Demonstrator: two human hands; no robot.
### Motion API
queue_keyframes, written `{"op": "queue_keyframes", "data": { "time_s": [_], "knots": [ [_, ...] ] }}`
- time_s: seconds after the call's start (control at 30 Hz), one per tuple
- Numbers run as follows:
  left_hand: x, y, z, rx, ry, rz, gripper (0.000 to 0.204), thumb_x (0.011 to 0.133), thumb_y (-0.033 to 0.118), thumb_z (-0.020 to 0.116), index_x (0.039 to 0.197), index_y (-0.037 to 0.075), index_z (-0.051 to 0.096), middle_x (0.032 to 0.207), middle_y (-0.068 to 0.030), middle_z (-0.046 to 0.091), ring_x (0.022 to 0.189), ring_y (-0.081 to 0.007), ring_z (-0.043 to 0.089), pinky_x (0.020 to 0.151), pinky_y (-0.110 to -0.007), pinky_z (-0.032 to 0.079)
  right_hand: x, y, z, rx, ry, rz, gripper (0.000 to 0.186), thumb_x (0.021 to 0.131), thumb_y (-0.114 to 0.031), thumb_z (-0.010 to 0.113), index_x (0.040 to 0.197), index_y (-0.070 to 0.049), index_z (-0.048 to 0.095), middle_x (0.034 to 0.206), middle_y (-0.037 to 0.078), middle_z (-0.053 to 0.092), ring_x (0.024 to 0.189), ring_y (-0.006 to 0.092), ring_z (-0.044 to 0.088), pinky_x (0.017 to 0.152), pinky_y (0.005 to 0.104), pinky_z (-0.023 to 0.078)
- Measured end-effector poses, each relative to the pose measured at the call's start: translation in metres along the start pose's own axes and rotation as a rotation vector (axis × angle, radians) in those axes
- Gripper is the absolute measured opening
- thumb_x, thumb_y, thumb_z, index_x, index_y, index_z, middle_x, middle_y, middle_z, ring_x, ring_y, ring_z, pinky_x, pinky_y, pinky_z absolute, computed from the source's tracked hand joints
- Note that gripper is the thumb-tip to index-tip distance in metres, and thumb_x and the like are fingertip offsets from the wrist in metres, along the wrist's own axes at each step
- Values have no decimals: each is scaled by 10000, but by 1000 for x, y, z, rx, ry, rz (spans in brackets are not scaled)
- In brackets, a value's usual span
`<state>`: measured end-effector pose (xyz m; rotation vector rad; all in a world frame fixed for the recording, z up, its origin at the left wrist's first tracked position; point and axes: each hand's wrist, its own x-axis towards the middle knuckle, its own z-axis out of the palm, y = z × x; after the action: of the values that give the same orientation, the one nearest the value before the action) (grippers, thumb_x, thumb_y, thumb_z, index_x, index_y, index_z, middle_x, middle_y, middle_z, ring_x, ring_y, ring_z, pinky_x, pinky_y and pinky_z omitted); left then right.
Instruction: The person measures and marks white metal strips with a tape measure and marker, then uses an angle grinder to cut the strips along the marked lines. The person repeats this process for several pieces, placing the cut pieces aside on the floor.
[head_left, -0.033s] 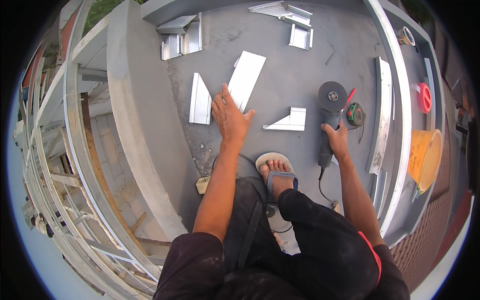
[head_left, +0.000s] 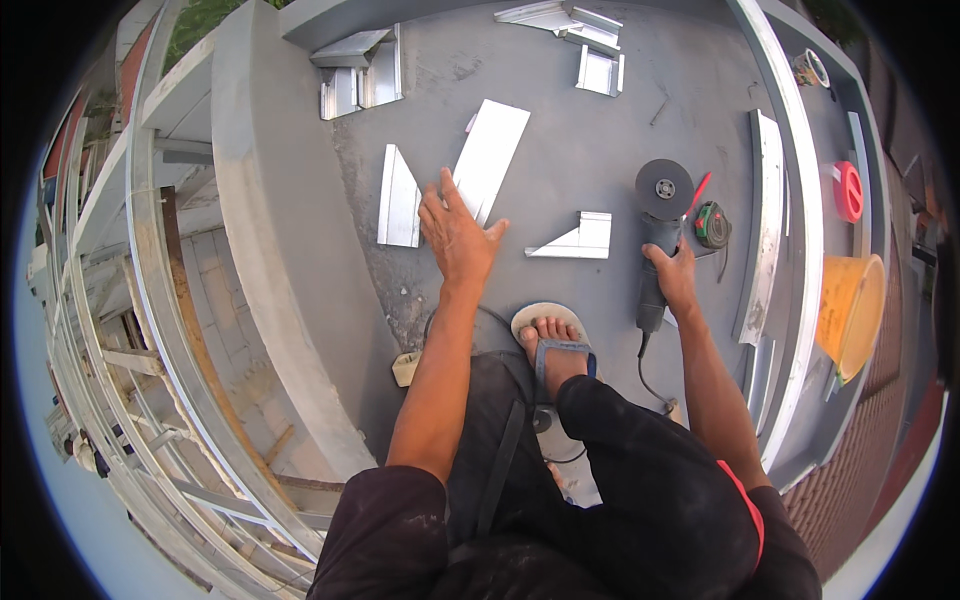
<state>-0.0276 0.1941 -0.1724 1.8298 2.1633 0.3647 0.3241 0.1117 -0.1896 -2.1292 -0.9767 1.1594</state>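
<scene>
My left hand (head_left: 458,240) has its fingers spread at the lower end of a flat silver metal piece (head_left: 494,145); whether they touch it is unclear. A cut angled metal piece (head_left: 398,205) lies left of that hand, and another notched one (head_left: 590,235) lies right of it. My right hand (head_left: 674,272) grips the dark body of an angle grinder (head_left: 652,305), its black disc (head_left: 664,188) pointing away from me and its cord running back toward me. Beside the grinder lie a red pencil-like stick (head_left: 704,185) and a green-and-black tape measure (head_left: 712,226).
Metal offcuts (head_left: 365,75) lie along the grey floor's far side. At right are long metal profiles (head_left: 762,220), a red plastic item (head_left: 848,190) and an orange bucket (head_left: 845,315). A low concrete wall (head_left: 265,250) borders open framework at left. My sandaled foot (head_left: 555,360) is between my arms.
</scene>
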Motion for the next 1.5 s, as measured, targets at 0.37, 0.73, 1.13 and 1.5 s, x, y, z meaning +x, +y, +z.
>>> {"op": "queue_keyframes", "data": {
  "time_s": [0.37,0.73,1.13,1.5],
  "knots": [
    [-101,71,36,-13,-274,491,986,915,249,909,1738,102,387,1653,-217,479,1549,-436,441,1251,-594,408,-7,-11,7,40,44,18,661,865,-251,828,1438,32,660,1284,176,762,1188,300,713,1076,427,540],
    [-11,67,-31,-468,-492,274,700,1006,7,691,1663,41,450,1255,-231,763,1126,-405,755,981,-500,590,4,18,3,-93,107,-7,746,845,-363,844,1445,35,647,1347,213,735,1240,344,698,1096,464,526],
    [217,19,-24,-450,-90,76,793,975,205,814,1664,14,470,1423,-194,740,1228,-339,734,1100,-488,562,-1,1,10,55,-5,12,728,849,-332,840,1433,57,645,1287,190,751,1195,303,699,1096,447,520],
    [2,-3,-5,-36,23,-30,982,840,277,989,1621,1,461,1446,-252,588,1361,-468,548,1151,-566,486,1,4,5,-123,88,37,840,826,-415,855,1469,69,616,1414,263,702,1335,387,656,1160,493,489]
  ]
}}
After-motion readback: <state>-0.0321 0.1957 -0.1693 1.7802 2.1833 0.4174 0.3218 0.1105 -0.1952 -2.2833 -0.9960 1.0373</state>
